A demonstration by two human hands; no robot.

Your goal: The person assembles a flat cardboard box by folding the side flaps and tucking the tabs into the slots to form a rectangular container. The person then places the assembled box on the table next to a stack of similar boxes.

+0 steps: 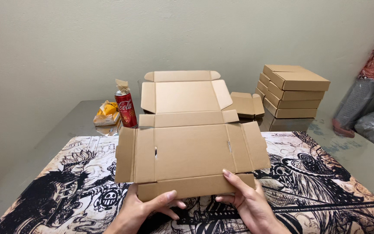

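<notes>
We hold the flat cardboard box (187, 143) by its near flap. L hand (146, 208) & R hand (245, 201) fingers clamp that edge, thumbs on top.

Both hands on near edge of unfolded cardboard box blank (190, 130): left hand (146, 208) and right hand (243, 199) each pinch the front flap. Blank lies over a printed mat (325, 182). Red can (126, 108) behind left; stack of folded boxes (293, 92) behind right.
</notes>
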